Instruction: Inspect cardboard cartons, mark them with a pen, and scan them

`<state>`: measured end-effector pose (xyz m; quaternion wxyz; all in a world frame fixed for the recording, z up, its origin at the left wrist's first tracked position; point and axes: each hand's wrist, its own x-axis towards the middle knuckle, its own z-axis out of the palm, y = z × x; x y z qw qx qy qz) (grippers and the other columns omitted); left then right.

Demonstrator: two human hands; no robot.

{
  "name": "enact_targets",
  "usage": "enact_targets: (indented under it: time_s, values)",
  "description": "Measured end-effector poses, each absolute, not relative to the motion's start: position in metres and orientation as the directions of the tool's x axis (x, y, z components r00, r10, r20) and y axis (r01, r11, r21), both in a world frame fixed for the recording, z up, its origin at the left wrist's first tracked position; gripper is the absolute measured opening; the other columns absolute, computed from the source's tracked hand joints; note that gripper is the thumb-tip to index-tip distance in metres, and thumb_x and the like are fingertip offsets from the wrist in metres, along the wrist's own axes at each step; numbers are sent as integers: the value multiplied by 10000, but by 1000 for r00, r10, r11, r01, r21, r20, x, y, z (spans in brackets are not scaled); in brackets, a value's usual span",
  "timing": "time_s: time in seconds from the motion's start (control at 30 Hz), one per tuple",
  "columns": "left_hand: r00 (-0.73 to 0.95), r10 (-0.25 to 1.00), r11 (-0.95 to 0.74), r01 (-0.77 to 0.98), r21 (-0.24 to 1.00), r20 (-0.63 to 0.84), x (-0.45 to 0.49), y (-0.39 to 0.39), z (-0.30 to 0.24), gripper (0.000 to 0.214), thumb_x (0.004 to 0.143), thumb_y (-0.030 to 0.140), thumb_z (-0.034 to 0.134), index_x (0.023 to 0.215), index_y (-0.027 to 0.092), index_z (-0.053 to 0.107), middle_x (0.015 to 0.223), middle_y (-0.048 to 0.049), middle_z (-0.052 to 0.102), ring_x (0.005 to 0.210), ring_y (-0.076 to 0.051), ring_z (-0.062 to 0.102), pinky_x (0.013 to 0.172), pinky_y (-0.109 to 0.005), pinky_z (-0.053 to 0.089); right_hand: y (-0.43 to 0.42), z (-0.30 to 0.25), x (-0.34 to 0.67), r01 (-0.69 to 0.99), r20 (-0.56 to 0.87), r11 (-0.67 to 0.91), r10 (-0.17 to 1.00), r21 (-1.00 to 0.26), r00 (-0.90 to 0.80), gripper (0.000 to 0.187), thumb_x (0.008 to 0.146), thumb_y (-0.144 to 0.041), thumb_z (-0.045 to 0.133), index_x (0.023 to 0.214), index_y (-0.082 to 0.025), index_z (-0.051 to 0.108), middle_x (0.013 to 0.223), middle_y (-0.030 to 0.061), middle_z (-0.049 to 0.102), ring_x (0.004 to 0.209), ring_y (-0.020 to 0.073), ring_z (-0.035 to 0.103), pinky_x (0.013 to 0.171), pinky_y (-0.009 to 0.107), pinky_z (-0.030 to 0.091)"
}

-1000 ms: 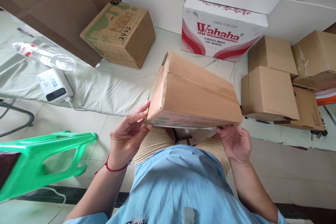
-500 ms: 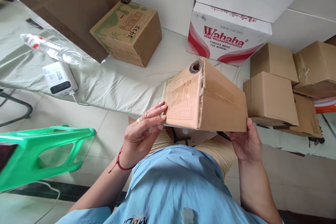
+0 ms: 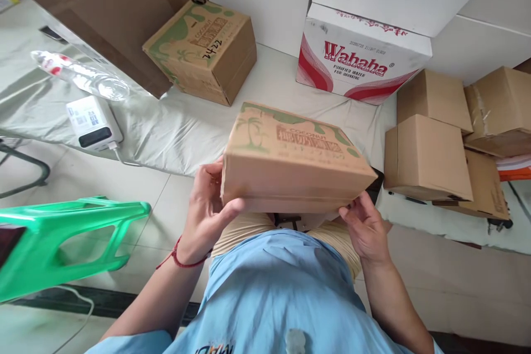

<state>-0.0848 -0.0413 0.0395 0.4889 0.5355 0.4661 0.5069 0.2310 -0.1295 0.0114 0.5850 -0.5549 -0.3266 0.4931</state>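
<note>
I hold a brown cardboard box [image 3: 290,160] with green palm print and the word COCONUT on its top face, just above my lap. My left hand [image 3: 205,215] grips its left end, thumb on the near side and fingers behind. My right hand [image 3: 365,227] supports the lower right corner with fingers curled under it. The box lies level with its printed face up.
A cloth-covered table [image 3: 174,133] carries a matching coconut box [image 3: 203,50], a Wahaha water carton [image 3: 360,61], plain brown boxes [image 3: 427,155] at right, a white charger [image 3: 93,124] and a plastic bottle [image 3: 83,77]. A green plastic stool [image 3: 62,238] lies at left.
The box has been turned in my hands: first a plain taped face showed, then an end with a hole, now the printed coconut face is up. Both hands shifted their grip.
</note>
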Motion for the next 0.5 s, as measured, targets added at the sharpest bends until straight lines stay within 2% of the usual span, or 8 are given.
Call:
enact_targets:
  time_s: [0.07, 0.2, 0.27, 0.33, 0.4, 0.43, 0.5]
  values:
    - [40, 999, -28, -3, 1000, 28, -88, -39, 30, 704, 760, 549, 998, 1317, 261, 677, 1405, -112, 700, 1292, -315, 683, 1002, -376, 622, -128, 7, 226, -188, -164, -108, 933, -976, 319, 514, 875, -392, 909, 1368, -352, 770, 1308, 49, 786, 1249, 237, 685, 1103, 402, 570]
    - [30, 998, 57, -86, 995, -54, -94, -41, 12, 690, 757, 449, 1020, 1334, 247, 699, 1239, -84, 725, 1146, -250, 711, 914, -289, 630, -128, 6, 227, -243, -224, -143, 909, -959, 352, 358, 863, -396, 886, 1211, -334, 827, 1146, 23, 798, 1057, 220, 697, 957, 360, 593]
    - [46, 996, 88, -114, 990, -83, -95, -44, 8, 672, 766, 419, 1020, 1330, 252, 697, 1145, -64, 738, 1031, -226, 733, 833, -268, 642, -129, 9, 232, -275, -259, -164, 898, -947, 355, 340, 885, -457, 863, 1193, -315, 835, 1161, 31, 814, 1062, 235, 718, 948, 370, 601]
    - [53, 995, 89, -101, 991, -84, -96, -48, 8, 694, 768, 409, 1022, 1355, 254, 685, 1134, -64, 759, 1008, -234, 759, 807, -274, 658, -128, 11, 236, -310, -283, -174, 891, -935, 355, 371, 933, -568, 807, 1184, -296, 832, 1219, 55, 826, 1163, 273, 740, 998, 408, 611]
    - [58, 998, 32, -60, 998, -29, -93, -51, 12, 739, 762, 396, 1031, 1393, 254, 675, 1296, -111, 766, 1206, -298, 765, 947, -334, 681, -126, 14, 239, -345, -295, -170, 887, -923, 354, 440, 974, -675, 727, 1140, -281, 827, 1251, 76, 830, 1257, 305, 741, 1054, 452, 617]
    - [66, 998, -20, -35, 999, 22, -91, -52, 16, 756, 760, 384, 1034, 1412, 255, 672, 1427, -143, 733, 1360, -342, 714, 1055, -388, 666, -124, 15, 239, -357, -301, -170, 886, -919, 353, 468, 981, -705, 706, 1121, -275, 824, 1252, 82, 833, 1285, 313, 740, 1078, 468, 617]
    - [115, 981, -159, 4, 987, 157, -85, -53, 23, 784, 779, 365, 1026, 1464, 267, 659, 1659, -184, 591, 1608, -404, 513, 1244, -514, 566, -122, 17, 238, -372, -327, -190, 879, -909, 349, 472, 967, -707, 730, 1129, -272, 819, 1252, 80, 838, 1304, 317, 744, 1112, 488, 616]
